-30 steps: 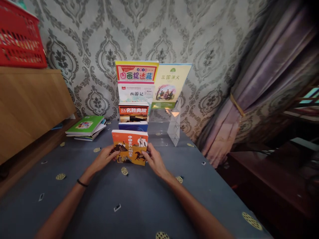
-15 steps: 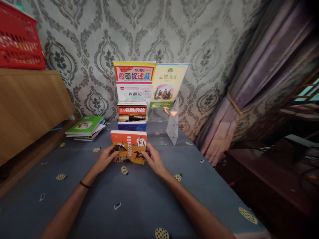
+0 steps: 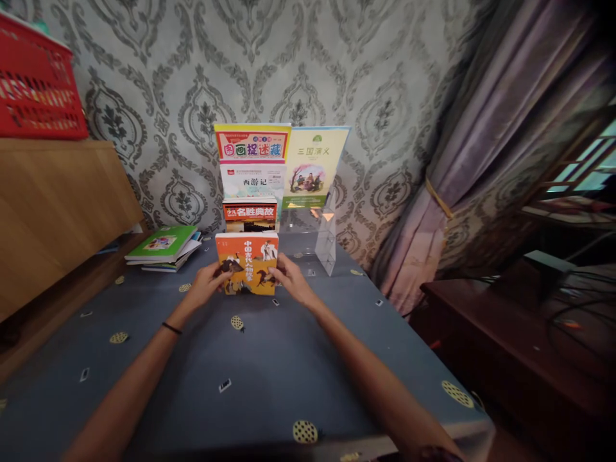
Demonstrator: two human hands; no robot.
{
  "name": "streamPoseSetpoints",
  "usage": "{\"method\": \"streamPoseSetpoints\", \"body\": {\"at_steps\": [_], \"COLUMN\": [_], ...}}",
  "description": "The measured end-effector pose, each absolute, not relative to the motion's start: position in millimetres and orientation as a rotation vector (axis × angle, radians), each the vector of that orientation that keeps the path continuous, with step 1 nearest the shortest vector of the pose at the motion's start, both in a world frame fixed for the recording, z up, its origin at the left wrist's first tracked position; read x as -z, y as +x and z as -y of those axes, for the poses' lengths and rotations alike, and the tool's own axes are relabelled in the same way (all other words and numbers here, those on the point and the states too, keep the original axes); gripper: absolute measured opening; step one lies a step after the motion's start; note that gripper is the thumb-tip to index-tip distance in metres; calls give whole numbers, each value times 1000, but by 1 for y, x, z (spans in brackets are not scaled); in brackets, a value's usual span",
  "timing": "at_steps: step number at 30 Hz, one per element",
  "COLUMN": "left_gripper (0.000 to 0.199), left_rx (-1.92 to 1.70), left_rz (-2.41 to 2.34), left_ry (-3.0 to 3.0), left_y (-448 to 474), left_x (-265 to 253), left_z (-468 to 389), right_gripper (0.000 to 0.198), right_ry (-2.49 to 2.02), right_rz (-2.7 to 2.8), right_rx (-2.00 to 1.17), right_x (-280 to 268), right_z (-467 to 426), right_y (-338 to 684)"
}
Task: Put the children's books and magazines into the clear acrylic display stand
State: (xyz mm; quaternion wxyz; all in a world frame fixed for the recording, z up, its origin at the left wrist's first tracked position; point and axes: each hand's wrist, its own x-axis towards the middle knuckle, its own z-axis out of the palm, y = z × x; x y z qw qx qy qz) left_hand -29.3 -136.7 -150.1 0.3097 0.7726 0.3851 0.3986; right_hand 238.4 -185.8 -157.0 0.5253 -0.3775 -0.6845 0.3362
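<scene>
An orange book (image 3: 248, 264) with horses and figures on its cover stands upright between my hands. My left hand (image 3: 210, 282) grips its left edge, thumb on the front, and my right hand (image 3: 291, 279) grips the right edge the same way. Close behind it rises a clear acrylic book rack (image 3: 327, 240) in tiers. In the rack's left column show a red and black book (image 3: 250, 215), a white book (image 3: 254, 181) and a yellow-edged pink book (image 3: 253, 146). A pale yellow and green book (image 3: 312, 167) stands at the upper right. The orange book's lower rear side is hidden.
A stack of books topped by a green one (image 3: 163, 242) lies left on the blue tablecloth (image 3: 192, 385). Beyond it are a wooden cabinet (image 3: 62, 212) and a red basket (image 3: 41, 83). A curtain (image 3: 433, 186) and a dark red table (image 3: 510, 346) are on the right.
Both hands have moved the orange book up and forward, against or nearly against the rack's front. It now covers the blue book that showed behind it. The view has shifted slightly.
</scene>
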Motion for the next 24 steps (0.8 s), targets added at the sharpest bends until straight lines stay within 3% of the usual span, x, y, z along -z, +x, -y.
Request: {"method": "streamPoseSetpoints", "body": {"at_steps": [9, 24], "left_gripper": [38, 39], "left_rx": [-1397, -1364], "left_rz": [-976, -1023], "left_ry": [2115, 2052], "left_y": [0, 0], "left_x": [102, 134], "left_z": [104, 94], "right_gripper": [44, 37], "right_ry": [-876, -880], "right_rz": [1649, 1669], "right_rx": [-471, -521], "right_x": [107, 125], "right_z": [146, 140], "right_y": [250, 251]}}
